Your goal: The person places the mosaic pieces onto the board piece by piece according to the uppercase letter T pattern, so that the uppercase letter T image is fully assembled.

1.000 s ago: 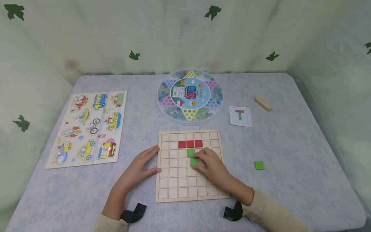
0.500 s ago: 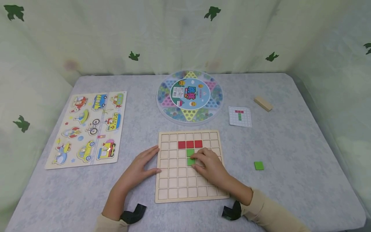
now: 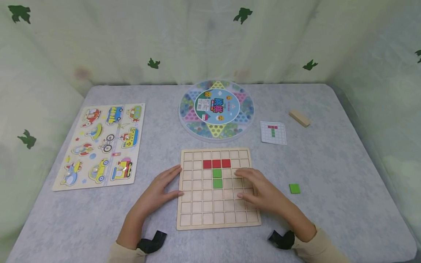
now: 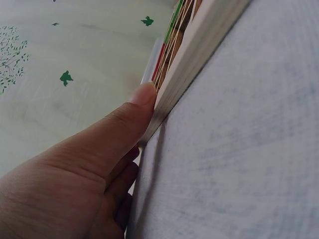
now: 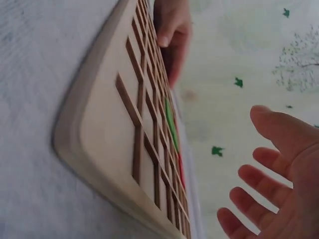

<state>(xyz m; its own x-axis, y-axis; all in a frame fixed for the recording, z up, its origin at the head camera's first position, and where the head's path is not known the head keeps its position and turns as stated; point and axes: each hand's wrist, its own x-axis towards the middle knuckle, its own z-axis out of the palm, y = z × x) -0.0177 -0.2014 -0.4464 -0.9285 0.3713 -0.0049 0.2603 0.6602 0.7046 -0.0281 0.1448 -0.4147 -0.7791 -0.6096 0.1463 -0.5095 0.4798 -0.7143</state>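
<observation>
A square wooden grid board lies in front of me. Three red tiles form a row near its far side, and two green tiles run down from the middle one. My left hand rests at the board's left edge, thumb and fingertips touching it; the left wrist view shows the thumb against the rim. Over the board's right part hovers my right hand, fingers spread and holding nothing. To the right of it a loose green tile lies on the table.
A small pattern card with a red and green T lies beyond the board, near a wooden block. Behind the board sits a round Chinese checkers set. A vehicle peg puzzle occupies the table's left side.
The lower green tile shifted slightly left into its grid cell under the right fingers. The right hand then let go and moved right. My left hand stayed where it was.
</observation>
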